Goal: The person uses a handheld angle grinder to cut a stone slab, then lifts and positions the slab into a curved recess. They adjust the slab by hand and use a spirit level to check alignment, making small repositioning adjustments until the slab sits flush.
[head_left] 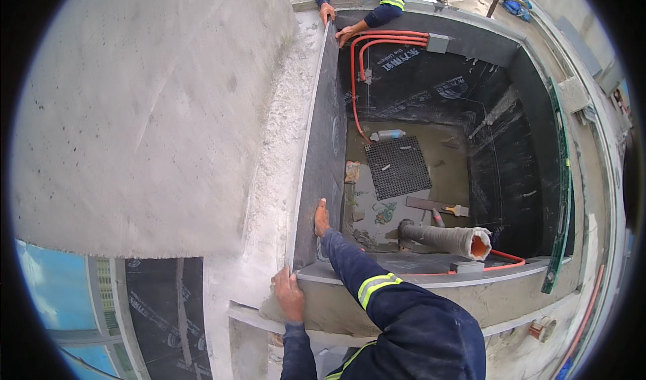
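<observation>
A long dark grey slab [324, 121] with a pale top edge stands upright along the left inner side of a deep pit. At its near end, my left hand [289, 295] has its fingers bent over the top corner. My right hand [321, 217] reaches down into the pit, its palm side against the slab's inner face and its fingers stretched out; some fingers are hard to make out. At the far end a co-worker's two hands [349, 33] are on the same slab, one at the top edge and one on the inner side.
A rough concrete ledge [269, 151] and wall [155, 97] border the left. Red pipes [390, 37] run along the pit's far wall. Below lie a black grid mat [398, 167], a bottle [388, 135] and a brush [457, 210]. A wrapped pipe [447, 239] stands nearby; glass [560, 192] edges the right.
</observation>
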The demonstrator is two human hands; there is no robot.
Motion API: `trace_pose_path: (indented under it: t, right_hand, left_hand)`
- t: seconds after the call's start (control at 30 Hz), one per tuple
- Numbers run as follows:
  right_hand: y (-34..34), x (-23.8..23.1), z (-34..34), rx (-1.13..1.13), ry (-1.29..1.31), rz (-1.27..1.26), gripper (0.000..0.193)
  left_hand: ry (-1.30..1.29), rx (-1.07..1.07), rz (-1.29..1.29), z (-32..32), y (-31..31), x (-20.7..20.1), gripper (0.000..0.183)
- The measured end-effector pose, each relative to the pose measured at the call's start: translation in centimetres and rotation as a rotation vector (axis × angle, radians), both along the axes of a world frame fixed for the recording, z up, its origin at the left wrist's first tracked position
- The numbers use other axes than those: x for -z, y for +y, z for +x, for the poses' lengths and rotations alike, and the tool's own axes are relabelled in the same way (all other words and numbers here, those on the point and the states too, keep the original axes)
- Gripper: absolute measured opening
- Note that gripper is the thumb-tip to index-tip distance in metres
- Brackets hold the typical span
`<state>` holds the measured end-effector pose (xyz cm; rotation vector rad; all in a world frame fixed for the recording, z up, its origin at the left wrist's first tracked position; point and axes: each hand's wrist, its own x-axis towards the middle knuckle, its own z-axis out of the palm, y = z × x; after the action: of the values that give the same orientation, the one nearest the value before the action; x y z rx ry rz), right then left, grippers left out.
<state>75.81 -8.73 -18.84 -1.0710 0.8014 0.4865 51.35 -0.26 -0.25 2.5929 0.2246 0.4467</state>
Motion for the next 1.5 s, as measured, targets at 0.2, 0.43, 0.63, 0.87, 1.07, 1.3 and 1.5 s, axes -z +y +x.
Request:
trace_pose_path:
  t: [0.2,0.43,0.63,0.87,1.07,1.3,1.5]
  right_hand:
    - [-0.1,1.7,0.3,-0.043,0.017,-0.090,0.092]
    - [0.4,0.2,-0.3,-0.141,0.060,-0.161,0.091]
    - [-2.3,-2.2,0.6,-0.313,0.126,-0.342,0.090]
    - [-3.7,-11.2,1.3,-0.219,-0.237,-0.470,0.088]
    - [-5.1,-17.2,2.4,-0.305,-0.299,-0.407,0.098]
    - [-3.4,-15.6,3.6,-0.523,-0.275,-0.573,0.095]
    - [-6.3,-19.0,0.2,-0.556,-0.503,-0.467,0.081]
  left_hand:
    - [0.014,-0.096,0.070,0.5,-2.0,-5.2,0.045]
    - [0.213,0.105,-0.246,7.3,-1.1,-4.1,0.059]
    - [0.352,0.065,-0.201,8.4,-1.2,-0.6,0.063]
    - [0.306,0.030,-0.080,8.3,-0.6,0.9,0.060]
    - [0.371,0.045,-0.185,9.2,-0.4,0.9,0.066]
    - [0.420,0.142,-0.119,10.5,-1.4,1.6,0.075]
    - [0.410,0.089,-0.080,9.3,0.8,2.8,0.077]
